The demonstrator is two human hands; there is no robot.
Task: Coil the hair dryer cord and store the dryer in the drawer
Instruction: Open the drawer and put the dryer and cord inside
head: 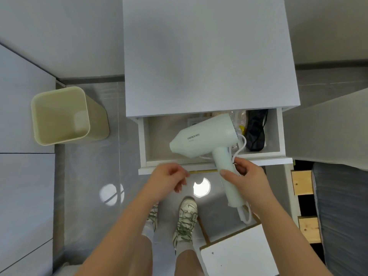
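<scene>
The right hand (244, 177) has its fingers wrapped round the handle of the pale green plastic hair dryer (207, 136), its head over the open white drawer (278, 132), left half bare. Left hand (169, 176) loosely curled, empty, at the drawer's front edge.

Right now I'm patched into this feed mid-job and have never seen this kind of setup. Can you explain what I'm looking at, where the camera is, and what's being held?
There is no machine here: a person works with bare hands, and the one wide-angle camera sits on their head, looking down past the arms to their shoes on the floor.

The right hand grips the handle of a pale green dryer, holding its body over the open drawer of a white cabinet. The white cord loops beside the handle and hangs out below it. The left hand is loosely curled near the drawer front; I cannot tell whether it holds anything.

Inside the drawer, at the right, lie a dark pouch and some clear wrapping. A beige bin stands on the floor to the left.
</scene>
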